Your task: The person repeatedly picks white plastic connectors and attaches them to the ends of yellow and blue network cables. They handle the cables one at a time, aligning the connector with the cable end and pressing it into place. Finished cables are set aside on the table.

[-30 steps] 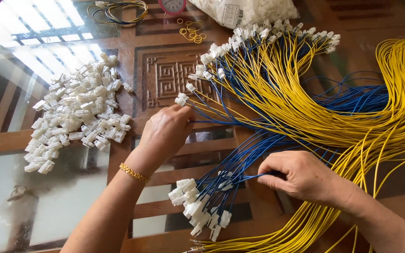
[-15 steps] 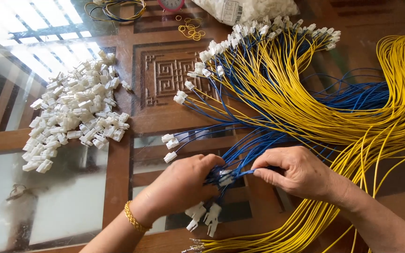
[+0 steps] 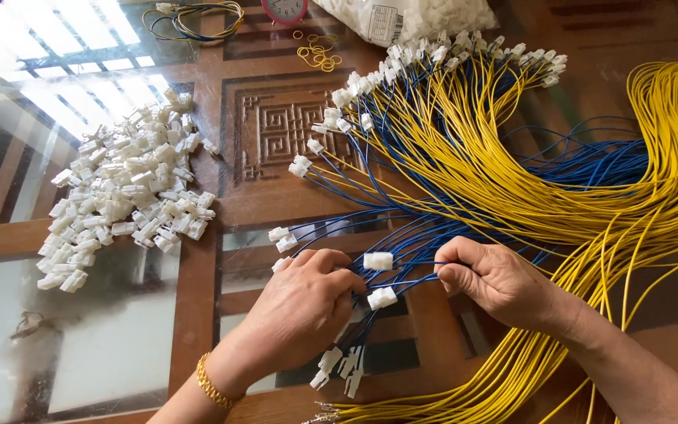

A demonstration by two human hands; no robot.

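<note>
The left hand [image 3: 301, 302] has come back from the table's far side and now pinches a small white plastic connector [image 3: 382, 297]. The right hand [image 3: 496, 279] grips thin blue wires [image 3: 413, 267] beside it, both hands meeting.

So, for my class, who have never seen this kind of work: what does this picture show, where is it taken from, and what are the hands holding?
The camera sits on a person's head and looks down at their own two bare hands; there is no machine. The left hand and right hand pinch blue wires tipped with small white plugs. On the glass-topped wooden table lie a pile of loose plugs, a big fan of yellow wires and, at the far edge, a bag of white parts.
</note>
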